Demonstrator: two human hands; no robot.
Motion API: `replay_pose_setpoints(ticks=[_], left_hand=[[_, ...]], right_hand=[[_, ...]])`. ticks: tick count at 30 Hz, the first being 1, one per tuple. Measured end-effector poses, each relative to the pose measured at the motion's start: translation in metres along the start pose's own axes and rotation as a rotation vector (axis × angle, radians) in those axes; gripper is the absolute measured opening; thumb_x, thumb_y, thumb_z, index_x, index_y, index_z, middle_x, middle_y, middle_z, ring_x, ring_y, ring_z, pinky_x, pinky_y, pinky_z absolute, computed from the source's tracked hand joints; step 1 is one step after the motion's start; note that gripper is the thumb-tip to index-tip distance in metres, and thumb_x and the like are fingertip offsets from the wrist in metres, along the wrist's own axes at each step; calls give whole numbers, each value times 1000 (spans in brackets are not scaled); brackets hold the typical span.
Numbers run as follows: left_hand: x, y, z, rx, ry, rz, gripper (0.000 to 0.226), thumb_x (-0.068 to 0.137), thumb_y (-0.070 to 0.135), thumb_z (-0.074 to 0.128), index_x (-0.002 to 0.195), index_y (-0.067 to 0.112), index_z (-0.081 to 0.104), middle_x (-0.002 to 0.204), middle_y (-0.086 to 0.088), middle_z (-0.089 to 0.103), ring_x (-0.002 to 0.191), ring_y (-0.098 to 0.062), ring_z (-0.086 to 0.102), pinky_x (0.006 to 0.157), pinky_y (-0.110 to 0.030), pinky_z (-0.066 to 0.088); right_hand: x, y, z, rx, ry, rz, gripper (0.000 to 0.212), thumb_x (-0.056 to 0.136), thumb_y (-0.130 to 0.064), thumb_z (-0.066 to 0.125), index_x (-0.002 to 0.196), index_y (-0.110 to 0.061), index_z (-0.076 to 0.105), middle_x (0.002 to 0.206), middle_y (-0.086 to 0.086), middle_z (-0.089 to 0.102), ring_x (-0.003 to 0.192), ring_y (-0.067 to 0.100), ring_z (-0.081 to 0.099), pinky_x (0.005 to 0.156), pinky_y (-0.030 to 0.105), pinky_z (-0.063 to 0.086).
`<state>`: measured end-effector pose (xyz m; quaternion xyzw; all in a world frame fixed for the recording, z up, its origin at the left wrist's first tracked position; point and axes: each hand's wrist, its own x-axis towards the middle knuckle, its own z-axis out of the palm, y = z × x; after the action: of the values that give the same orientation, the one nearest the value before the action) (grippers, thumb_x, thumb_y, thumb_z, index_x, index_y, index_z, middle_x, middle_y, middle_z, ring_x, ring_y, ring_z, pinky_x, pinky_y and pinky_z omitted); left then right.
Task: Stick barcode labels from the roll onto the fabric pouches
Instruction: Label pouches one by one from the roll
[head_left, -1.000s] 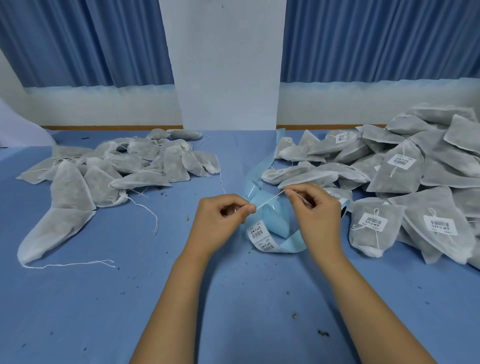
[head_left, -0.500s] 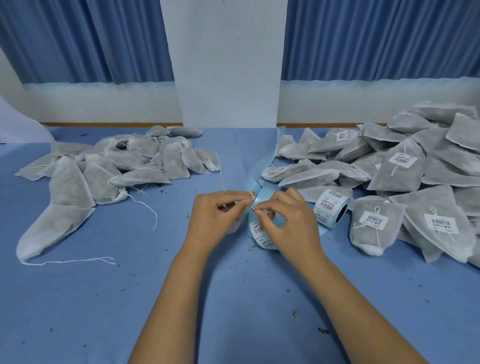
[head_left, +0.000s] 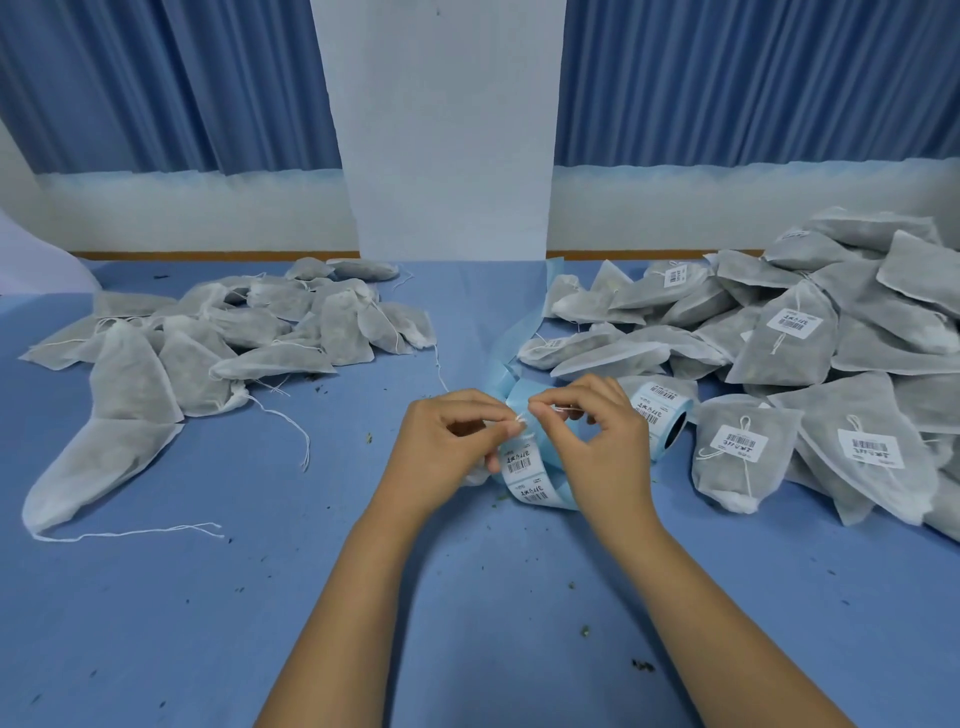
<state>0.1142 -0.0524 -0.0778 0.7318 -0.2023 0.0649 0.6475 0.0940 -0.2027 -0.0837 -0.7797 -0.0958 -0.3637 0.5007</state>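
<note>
My left hand (head_left: 451, 441) and my right hand (head_left: 597, 441) meet at the table's middle, both pinching a thin white drawstring (head_left: 521, 417) between fingertips. A small white pouch sits mostly hidden under my left hand. Just beneath the hands curls the blue backing strip (head_left: 530, 475) with barcode labels on it. The label roll (head_left: 662, 410) lies on its side right behind my right hand. Unlabelled grey fabric pouches (head_left: 234, 338) are heaped at the left. Pouches bearing labels (head_left: 789, 358) are piled at the right.
Blue cloth covers the table (head_left: 260, 597), dotted with dark crumbs. One flat white pouch (head_left: 93, 473) with a long loose string lies at the near left. Used blue backing trails away toward the white pillar (head_left: 447, 130) and blue curtains behind.
My hands, held apart with the string stretched between them a second ago, have come together fingertip to fingertip. The roll behind my right hand has come into sight.
</note>
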Motion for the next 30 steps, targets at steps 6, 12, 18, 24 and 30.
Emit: replay_pose_setpoints(ticks=[6,12,18,24,30], left_hand=[[-1,0,6,-5,212,22,18,82,8,74,69,19,77,53,-8,62,45,-12,51,49,-18,43],[-1,3,7,-11,200,19,13,83,7,73,72,13,74,61,4,63,43,-10,50,50,-17,42],[-1,0,5,15,157,-52,18,86,11,70,70,18,68,46,2,53,38,-9,44,42,-13,34],[1,1,8,-151,85,-188,29,88,8,66,61,19,70,47,-6,47,41,-14,37,43,-15,30],[0,3,11,-186,141,-220,19,76,26,73,64,11,71,64,-17,53,44,-14,42,46,-21,34]], right_hand=[[-3,1,6,217,-83,280,14,82,-4,70,73,-15,70,74,-6,62,68,7,49,66,12,36],[-5,3,9,200,-202,301,8,82,-12,73,74,-13,74,70,-7,60,66,2,48,65,13,35],[-4,-2,4,143,-136,165,11,84,-14,70,74,-18,67,76,-13,60,76,6,49,73,10,34],[-3,-2,4,68,-117,132,9,82,-10,70,75,-14,68,76,-11,60,76,6,49,76,16,35],[-5,-8,2,-60,7,-57,7,81,-20,71,79,-13,69,78,-7,61,76,13,52,80,30,38]])
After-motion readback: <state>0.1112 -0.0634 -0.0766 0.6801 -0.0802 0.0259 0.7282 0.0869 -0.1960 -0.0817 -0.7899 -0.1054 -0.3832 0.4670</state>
